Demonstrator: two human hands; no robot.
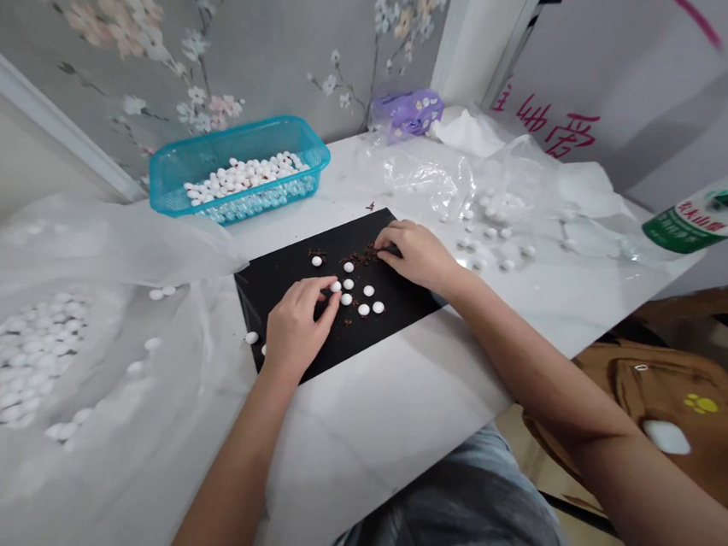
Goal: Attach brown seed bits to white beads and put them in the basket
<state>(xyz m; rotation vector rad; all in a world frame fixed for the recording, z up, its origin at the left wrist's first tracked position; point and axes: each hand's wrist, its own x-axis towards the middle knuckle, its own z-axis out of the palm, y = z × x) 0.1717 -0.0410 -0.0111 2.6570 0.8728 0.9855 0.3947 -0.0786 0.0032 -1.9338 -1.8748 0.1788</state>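
Observation:
A black mat (pixel 291 287) lies on the white table (pixel 403 397). Several small white round pieces (pixel 362 294) and a scatter of tiny dark red bits (pixel 360 258) rest on it. My left hand (pixel 298 327) lies on the mat's near side, fingers curled, with its fingertips pinching one white piece (pixel 335 287). At the mat's far corner my right hand (pixel 414 255) has its fingers bent down onto the dark red bits; whether they hold any is hidden.
A teal basket (pixel 174 171) of white pieces stands at the back left. Clear plastic bags with more white pieces lie at the left (pixel 14 359) and back right (pixel 499 209). A green-labelled bottle (pixel 704 216) lies at the right edge, a brown bag (pixel 678 415) below.

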